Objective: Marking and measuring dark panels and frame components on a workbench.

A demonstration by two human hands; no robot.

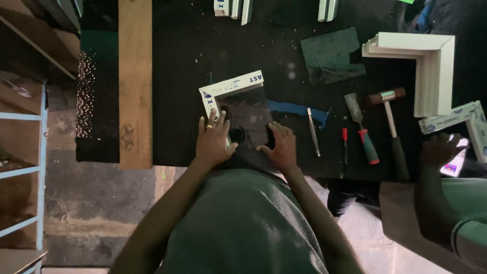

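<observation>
My left hand [214,138] lies flat, fingers spread, on the left edge of a dark glossy sheet [249,115] and on the white L-shaped frame corner [229,87] that wraps the sheet's top left. A ring shows on one finger. On the sheet's lower right edge rests my right hand [280,145], fingers curled against it. Both hands press on the sheet without gripping it. The sheet lies on a black worktable [193,50].
A wooden plank [135,81] lies on the table's left. To the right lie a blue strip [294,108], a thin metal tool [313,131], a red-handled screwdriver [345,144], a chisel [362,127], a mallet [390,119], a dark sheet [332,55], and a large white frame corner [431,66]. Another person's hand [440,148] holds a phone at far right.
</observation>
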